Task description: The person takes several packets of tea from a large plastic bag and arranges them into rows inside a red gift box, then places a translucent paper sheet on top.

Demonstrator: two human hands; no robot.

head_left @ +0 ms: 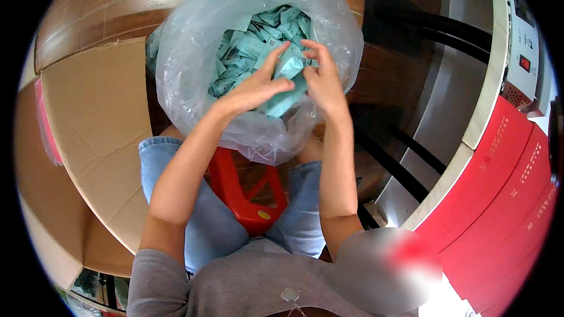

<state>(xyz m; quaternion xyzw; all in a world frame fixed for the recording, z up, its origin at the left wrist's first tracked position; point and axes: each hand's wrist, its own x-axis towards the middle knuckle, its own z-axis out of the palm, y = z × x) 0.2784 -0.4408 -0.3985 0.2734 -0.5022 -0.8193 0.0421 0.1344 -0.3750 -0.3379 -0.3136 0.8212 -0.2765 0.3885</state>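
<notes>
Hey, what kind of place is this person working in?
Likely a small packing workshop. Both hands, left and right, hold teal packets over a clear plastic bag full of them, with flattened cardboard and red boxes alongside.

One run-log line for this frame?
left hand: holding teal packets | right hand: on same packets | over clear plastic bag

A brown wood-plank floor (106, 12) carries everything: a big clear plastic bag (194, 53) full of pale teal packets (247, 53), a flattened cardboard sheet (94, 123) at the left, and a red plastic stool (249, 196).
</notes>
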